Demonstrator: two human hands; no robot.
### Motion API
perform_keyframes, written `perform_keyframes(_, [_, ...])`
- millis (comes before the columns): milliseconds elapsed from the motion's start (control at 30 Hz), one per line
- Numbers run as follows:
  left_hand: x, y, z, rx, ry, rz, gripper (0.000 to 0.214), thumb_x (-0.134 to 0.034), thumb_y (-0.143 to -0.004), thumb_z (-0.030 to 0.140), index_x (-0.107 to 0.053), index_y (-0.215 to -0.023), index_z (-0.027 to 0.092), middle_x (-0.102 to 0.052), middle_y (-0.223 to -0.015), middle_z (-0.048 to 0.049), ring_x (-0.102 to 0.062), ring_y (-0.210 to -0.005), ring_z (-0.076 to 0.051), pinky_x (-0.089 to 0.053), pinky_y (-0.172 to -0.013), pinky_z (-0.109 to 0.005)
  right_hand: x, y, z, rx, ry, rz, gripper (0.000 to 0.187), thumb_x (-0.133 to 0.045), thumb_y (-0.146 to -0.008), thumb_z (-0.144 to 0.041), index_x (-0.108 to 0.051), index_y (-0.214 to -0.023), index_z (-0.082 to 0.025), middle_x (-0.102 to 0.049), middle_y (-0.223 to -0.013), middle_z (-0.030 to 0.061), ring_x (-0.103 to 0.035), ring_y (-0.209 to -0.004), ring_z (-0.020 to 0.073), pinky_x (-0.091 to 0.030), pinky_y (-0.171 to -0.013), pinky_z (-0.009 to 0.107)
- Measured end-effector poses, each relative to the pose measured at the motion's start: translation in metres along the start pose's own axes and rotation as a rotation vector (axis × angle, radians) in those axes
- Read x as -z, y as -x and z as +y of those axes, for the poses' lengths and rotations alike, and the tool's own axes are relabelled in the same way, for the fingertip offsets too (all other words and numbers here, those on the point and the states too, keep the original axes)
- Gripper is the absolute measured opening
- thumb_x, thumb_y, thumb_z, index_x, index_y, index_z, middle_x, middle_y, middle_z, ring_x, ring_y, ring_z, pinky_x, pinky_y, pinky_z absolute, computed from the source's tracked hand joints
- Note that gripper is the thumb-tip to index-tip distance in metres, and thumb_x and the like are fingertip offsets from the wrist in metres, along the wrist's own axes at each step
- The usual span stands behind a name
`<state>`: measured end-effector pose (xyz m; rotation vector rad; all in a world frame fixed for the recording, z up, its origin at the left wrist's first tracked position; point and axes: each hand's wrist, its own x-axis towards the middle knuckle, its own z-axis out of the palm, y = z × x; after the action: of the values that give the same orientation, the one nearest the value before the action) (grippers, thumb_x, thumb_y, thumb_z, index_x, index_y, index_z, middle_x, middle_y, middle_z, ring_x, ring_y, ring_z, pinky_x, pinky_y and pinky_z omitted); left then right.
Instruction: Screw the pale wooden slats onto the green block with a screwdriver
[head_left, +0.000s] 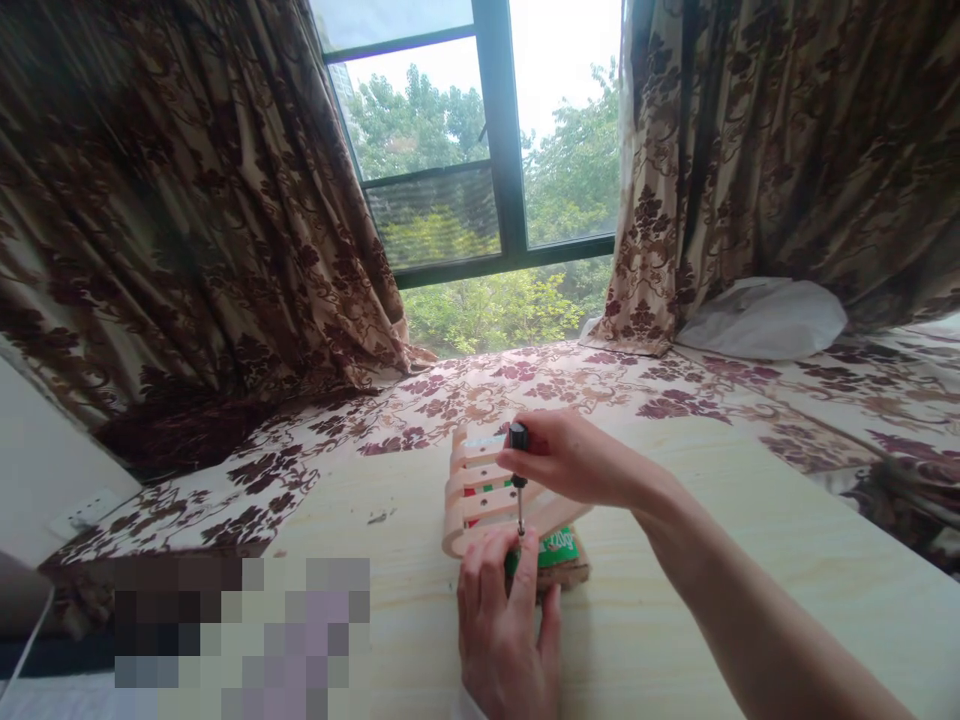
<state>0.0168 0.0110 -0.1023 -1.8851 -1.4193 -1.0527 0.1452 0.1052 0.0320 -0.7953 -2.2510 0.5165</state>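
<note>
My right hand [570,462] is closed round the black handle of a small screwdriver [518,480], which stands upright with its tip down at the near edge of a light wooden slatted piece [472,490]. My left hand [506,620] lies just below, its fingertips pressed against the wooden piece's near edge and over a green-labelled box [559,552] that sits under it. Everything rests on a pale wooden tabletop [750,560].
Beyond the table runs a sill covered in floral cloth [465,390], with patterned curtains [187,220] on both sides of a window. A white plastic bag [765,318] lies at the back right. A blurred patch covers the near left of the table.
</note>
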Motion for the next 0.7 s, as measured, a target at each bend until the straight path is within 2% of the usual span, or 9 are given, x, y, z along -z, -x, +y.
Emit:
perform_keyframes(167, [0.001, 0.0, 0.001, -0.005, -0.008, 0.014, 0.044, -0.058, -0.076, 0.015, -0.052, -0.119, 0.019, -0.051, -0.116, -0.0104, -0.046, -0.111, -0.026, -0.046, -0.089, -0.042, 0.0, 0.0, -0.001, -0.064, 0.034, 0.042, 0.027, -0.053, -0.08, -0.038, -0.045, -0.064, -0.017, -0.043, -0.056, -0.0037, -0.036, -0.053, 0.0079, -0.023, -0.048, 0.022])
perform_keyframes(300, [0.001, -0.004, 0.004, 0.024, 0.036, 0.058, 0.037, -0.056, -0.077, 0.015, -0.054, -0.115, 0.018, -0.053, -0.113, -0.0103, -0.047, -0.11, -0.026, -0.045, -0.09, -0.042, 0.002, 0.004, -0.013, 0.006, -0.012, -0.08, 0.016, -0.053, -0.078, -0.028, -0.05, -0.068, -0.017, -0.046, -0.059, -0.0036, -0.039, -0.055, 0.0076, -0.024, -0.049, 0.021])
perform_keyframes(367, [0.0, -0.006, 0.006, 0.03, 0.053, 0.074, 0.036, -0.055, -0.077, 0.015, -0.055, -0.113, 0.017, -0.053, -0.113, -0.0107, -0.047, -0.109, -0.027, -0.044, -0.089, -0.043, 0.0, 0.004, -0.015, 0.012, -0.024, -0.111, 0.019, -0.053, -0.078, -0.028, -0.047, -0.064, -0.017, -0.043, -0.057, -0.0038, -0.037, -0.055, 0.0074, -0.024, -0.049, 0.021])
perform_keyframes(567, [0.008, 0.001, -0.001, -0.054, -0.011, 0.007, 0.043, -0.057, -0.077, 0.017, -0.051, -0.119, 0.014, -0.051, -0.119, -0.0116, -0.043, -0.115, -0.027, -0.042, -0.092, -0.042, -0.008, -0.004, -0.009, -0.051, 0.052, 0.015, 0.029, -0.051, -0.081, -0.033, -0.042, -0.059, -0.017, -0.037, -0.053, -0.0047, -0.03, -0.051, 0.0069, -0.02, -0.049, 0.023])
perform_keyframes(700, [0.024, 0.006, -0.013, -0.102, -0.02, -0.005, 0.036, -0.059, -0.076, 0.018, -0.055, -0.112, 0.016, -0.055, -0.113, -0.0094, -0.048, -0.107, -0.022, -0.04, -0.088, -0.035, -0.004, -0.001, -0.011, -0.03, 0.06, -0.006, 0.03, -0.051, -0.081, -0.035, -0.042, -0.059, -0.017, -0.037, -0.054, -0.0043, -0.03, -0.052, 0.0072, -0.02, -0.049, 0.023])
